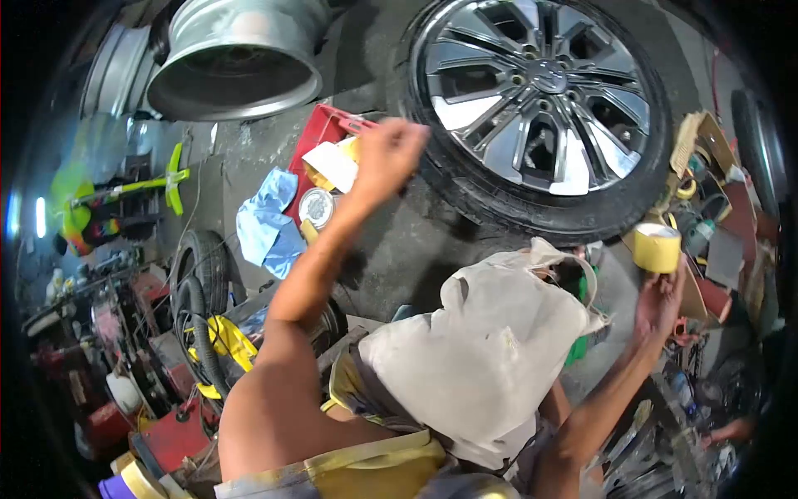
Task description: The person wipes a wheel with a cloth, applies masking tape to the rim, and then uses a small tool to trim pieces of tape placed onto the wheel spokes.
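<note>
My left hand (389, 160) is raised between a red tray (309, 141) and the tire, its fingers curled and blurred; whether it holds anything is hidden. White paper (332, 166), a round tin (317, 207) and a blue cloth (269, 223) lie by the tray. At the right, my right hand (659, 301) has its fingers around the lower side of a yellow tape roll (657, 248). A tire (532, 218) with a silver and black alloy wheel (549, 76) lies flat ahead of me.
Bare metal rims (241, 62) stand at the upper left. A cardboard box (711, 137) of tools and rolls is at the right. A green stand (170, 179), a small tire (202, 270) and red machinery (179, 437) are at the left. White cloth (490, 349) covers my lap.
</note>
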A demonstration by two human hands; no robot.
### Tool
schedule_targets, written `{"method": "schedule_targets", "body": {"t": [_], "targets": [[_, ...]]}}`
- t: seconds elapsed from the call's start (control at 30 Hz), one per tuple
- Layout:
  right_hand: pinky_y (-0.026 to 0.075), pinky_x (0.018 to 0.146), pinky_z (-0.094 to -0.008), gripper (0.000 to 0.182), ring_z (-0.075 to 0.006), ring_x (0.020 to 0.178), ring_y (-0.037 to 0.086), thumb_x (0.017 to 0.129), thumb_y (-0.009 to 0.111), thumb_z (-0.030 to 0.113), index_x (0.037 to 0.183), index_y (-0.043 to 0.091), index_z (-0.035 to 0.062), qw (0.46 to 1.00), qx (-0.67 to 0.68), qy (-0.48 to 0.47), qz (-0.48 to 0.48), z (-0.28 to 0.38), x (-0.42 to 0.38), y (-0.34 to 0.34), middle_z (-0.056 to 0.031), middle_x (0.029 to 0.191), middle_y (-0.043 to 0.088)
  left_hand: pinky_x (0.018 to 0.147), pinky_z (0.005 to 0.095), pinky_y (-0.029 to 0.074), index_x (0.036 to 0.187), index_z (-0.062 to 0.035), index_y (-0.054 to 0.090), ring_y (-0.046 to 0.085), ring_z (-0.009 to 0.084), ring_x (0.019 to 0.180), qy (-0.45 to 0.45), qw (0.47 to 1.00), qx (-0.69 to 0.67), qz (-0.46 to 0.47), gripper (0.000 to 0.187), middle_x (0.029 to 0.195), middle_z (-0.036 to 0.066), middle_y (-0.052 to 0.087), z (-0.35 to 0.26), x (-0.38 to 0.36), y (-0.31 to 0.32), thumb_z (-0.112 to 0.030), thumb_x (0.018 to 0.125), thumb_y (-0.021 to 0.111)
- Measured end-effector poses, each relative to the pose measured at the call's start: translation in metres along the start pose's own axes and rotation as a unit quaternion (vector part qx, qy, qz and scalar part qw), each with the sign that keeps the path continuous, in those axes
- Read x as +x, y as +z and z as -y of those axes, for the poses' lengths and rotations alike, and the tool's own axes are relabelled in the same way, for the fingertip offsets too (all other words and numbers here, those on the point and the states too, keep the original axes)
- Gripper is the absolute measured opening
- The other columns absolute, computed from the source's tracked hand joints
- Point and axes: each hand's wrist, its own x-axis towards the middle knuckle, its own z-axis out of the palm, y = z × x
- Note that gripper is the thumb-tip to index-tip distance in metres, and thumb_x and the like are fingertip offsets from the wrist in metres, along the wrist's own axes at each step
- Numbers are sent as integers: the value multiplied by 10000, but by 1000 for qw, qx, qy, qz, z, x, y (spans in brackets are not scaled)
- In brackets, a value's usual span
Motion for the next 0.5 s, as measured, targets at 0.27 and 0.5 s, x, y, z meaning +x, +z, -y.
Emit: {"method": "schedule_targets", "body": {"t": [0.27,0.5], "targets": [[599,717,-191,298,-85,923,703,1070,614,322,1224,642,68,994,80,72,-22,-38,-35,106,-42,1124,708,723,308,541,1183,-45,724,691,164,838,118,991,-15,55,335,1020,97,723,-21,-18,-20,-176,888,813],[605,658,-248,285,-118,839,696,1079,603,328,1119,662,52,987,97,126,-30,-49,-51,143,-41,987,690,875,407,597,1361,-78,574,678,325,1052,368,890,-216,162,649,1300,135,587,-146,-23,84,-124,782,865]]}}
